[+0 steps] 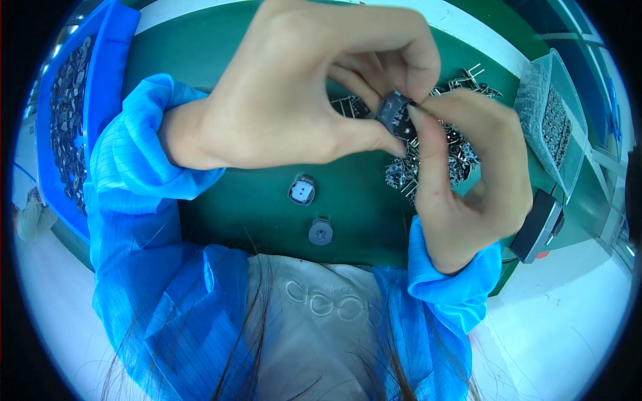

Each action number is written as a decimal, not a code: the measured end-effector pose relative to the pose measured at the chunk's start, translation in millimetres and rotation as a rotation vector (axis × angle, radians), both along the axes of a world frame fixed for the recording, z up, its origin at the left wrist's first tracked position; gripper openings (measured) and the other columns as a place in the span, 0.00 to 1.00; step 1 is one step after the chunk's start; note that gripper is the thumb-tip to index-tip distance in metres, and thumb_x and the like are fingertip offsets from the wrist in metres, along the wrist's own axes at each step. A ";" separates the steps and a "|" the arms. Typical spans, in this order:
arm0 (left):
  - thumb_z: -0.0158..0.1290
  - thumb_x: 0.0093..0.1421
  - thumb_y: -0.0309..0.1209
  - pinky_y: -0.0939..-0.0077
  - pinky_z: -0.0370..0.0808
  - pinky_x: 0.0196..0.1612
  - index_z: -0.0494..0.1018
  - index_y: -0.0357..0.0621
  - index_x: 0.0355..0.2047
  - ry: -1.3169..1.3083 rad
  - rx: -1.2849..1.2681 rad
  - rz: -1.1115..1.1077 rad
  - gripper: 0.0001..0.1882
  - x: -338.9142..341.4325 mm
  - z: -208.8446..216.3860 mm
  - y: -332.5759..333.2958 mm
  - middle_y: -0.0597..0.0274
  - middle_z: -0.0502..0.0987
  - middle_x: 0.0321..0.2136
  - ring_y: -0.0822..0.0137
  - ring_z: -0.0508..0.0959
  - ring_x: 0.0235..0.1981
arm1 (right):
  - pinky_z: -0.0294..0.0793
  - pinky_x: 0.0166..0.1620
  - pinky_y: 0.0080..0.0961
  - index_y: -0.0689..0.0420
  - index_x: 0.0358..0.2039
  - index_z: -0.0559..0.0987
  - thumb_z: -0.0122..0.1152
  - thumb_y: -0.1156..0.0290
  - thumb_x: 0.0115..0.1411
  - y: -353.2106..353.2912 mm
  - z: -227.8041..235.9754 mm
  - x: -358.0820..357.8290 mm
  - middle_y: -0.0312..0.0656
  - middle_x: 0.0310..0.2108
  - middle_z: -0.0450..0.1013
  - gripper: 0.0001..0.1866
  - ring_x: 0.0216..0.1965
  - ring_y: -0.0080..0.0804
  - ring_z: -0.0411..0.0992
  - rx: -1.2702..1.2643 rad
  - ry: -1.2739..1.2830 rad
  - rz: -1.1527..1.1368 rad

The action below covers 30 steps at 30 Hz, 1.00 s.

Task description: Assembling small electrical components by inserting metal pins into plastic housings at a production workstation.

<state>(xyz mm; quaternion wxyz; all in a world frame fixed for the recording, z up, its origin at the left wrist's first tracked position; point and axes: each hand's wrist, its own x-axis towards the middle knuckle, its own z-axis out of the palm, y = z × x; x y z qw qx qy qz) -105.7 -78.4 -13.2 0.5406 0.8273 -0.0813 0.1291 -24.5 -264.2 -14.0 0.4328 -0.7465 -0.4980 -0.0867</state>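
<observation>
My left hand [287, 93] pinches a small black round plastic part [396, 115] between thumb and fingers, raised over the table. The fingertips of my right hand [471, 160] press together at the part's right side; whether they hold a separate small piece there is hidden. Below and behind the right hand lies a pile of small black and metal parts [461, 155], some with long prongs. Two small round assemblies stand on the mat in front of me: one with a pale face [302, 190], and a grey disc-topped one [320, 231] nearer to me.
A blue bin [112, 50] full of dark round parts stands at the left. At the right is a clear plastic box [535, 90] holding many tiny metal pieces. A dark box-shaped device [537, 227] sits by the right edge of the green table mat [247, 214].
</observation>
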 end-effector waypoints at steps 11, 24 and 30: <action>0.68 0.47 0.24 0.77 0.70 0.29 0.81 0.39 0.37 -0.272 0.430 -0.106 0.15 4.8 12.5 6.5 0.66 0.83 0.32 0.70 0.74 0.27 | 0.70 0.54 0.27 0.68 0.52 0.73 0.62 0.71 0.64 -6.9 -0.4 8.5 0.43 0.47 0.75 0.19 0.48 0.29 0.73 -0.126 1.153 0.289; 0.66 0.50 0.23 0.74 0.75 0.29 0.80 0.35 0.40 -0.454 0.142 -0.021 0.16 10.8 -7.4 6.5 0.56 0.82 0.29 0.62 0.78 0.25 | 0.72 0.56 0.31 0.69 0.56 0.71 0.63 0.70 0.63 -0.4 1.4 9.5 0.46 0.48 0.74 0.25 0.50 0.36 0.75 -0.016 1.339 0.377; 0.67 0.49 0.23 0.73 0.76 0.31 0.80 0.35 0.41 -0.454 0.040 -0.195 0.17 15.6 3.1 14.1 0.55 0.82 0.31 0.61 0.79 0.28 | 0.72 0.53 0.30 0.68 0.60 0.67 0.59 0.68 0.64 -4.3 -1.0 14.8 0.49 0.50 0.71 0.27 0.51 0.36 0.72 0.064 1.497 0.519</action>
